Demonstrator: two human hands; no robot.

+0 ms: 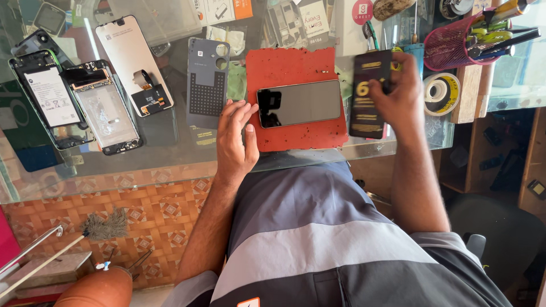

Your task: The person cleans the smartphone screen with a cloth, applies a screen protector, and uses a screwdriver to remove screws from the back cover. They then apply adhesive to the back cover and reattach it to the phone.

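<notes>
**Phone flat on the red mat, dark packet held beside it**

A glass tabletop [170, 159] runs across the view, with patterned orange tiles showing through it and below its near edge. It is crowded toward the back and the left, while the stretch in front of the person holds only the piece being handled, so both hands have room.

The red mat [296, 133] lies near the front edge and gives a soft, non-slip bed. On it, lengthwise and screen up, rests the phone [299, 103], its dark glass unlit.

The left hand [234, 139] lies palm down with fingers spread, fingertips touching the mat's left border just beside the phone's end; it grips nothing and seems to steady the mat. The right hand [398, 94] is closed on a flat black packet [368, 94] with gold print, thumb across its face, holding it upright at the mat's right edge, close to where its contents would be used.

To the left, set aside, lie a grey back cover [206, 82], a white screen panel [132, 62] and two opened phone bodies [74, 105]. At far right stand a pink mesh tool cup [452, 45] and a roll of tape [441, 94].
</notes>
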